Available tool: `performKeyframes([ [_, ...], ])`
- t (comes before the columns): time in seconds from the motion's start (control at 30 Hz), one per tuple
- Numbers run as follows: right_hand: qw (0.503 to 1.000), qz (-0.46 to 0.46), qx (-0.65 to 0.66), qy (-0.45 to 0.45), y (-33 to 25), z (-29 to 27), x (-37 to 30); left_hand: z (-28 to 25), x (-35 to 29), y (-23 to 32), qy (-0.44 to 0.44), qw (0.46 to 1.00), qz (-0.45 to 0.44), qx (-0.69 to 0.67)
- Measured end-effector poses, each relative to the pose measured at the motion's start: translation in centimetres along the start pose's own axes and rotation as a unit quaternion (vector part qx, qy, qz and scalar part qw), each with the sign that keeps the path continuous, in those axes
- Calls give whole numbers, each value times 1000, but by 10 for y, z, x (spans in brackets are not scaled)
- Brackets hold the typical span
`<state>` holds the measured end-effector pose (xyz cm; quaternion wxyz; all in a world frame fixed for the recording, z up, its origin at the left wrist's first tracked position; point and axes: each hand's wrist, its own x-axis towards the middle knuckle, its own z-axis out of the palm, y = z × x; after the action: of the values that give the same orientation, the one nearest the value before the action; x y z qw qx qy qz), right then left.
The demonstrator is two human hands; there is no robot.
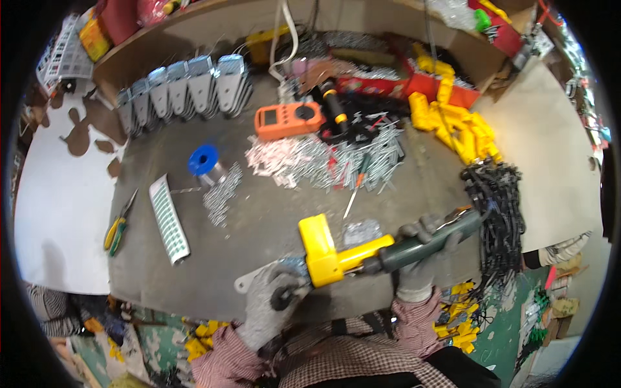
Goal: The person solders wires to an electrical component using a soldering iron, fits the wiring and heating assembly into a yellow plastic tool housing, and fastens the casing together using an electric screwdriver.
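My right hand (420, 258), in a grey glove, is wrapped round a dark green power screwdriver (424, 244) lying nearly level. Its tip meets the lower side of a yellow plastic housing (318, 252). On the left of that housing, my gloved left hand (275, 294) is closed on it and on a flat metal bracket (244, 283), whose rounded end sticks out. Something dark and round shows at the left fingers; what it is I cannot make out. Just behind the screwdriver lies a small clear plastic bag (362, 231).
Metal brackets (200, 87) stand stacked at the back left. An orange multimeter (288, 121) sits behind piled screws (381, 155). Yellow housings (459, 132) and black cables (498, 207) are heaped right. Pliers (118, 229), a label sheet (169, 220) and a solder spool (207, 163) lie left.
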<state>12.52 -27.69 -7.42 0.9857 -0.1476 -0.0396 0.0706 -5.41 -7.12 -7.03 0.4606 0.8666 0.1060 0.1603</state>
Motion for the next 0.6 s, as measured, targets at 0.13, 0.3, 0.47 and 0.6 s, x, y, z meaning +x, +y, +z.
performKeyframes([
  [0.13, 1000, 10, 11, -23, -11, 1, -4, 3, 5, 5, -2, 999, 14, -36],
  [0.3, 993, 16, 96, -69, 0, -2, -7, 0, 6, 4, -12, 1000, 11, -11],
  [0.47, 1000, 17, 26, 3, -10, 11, -4, 0, 13, 14, -18, 999, 38, -16],
  [0.6, 967, 164, -194, 3, -55, 23, 42, -23, 24, 26, 17, 957, 173, 231],
])
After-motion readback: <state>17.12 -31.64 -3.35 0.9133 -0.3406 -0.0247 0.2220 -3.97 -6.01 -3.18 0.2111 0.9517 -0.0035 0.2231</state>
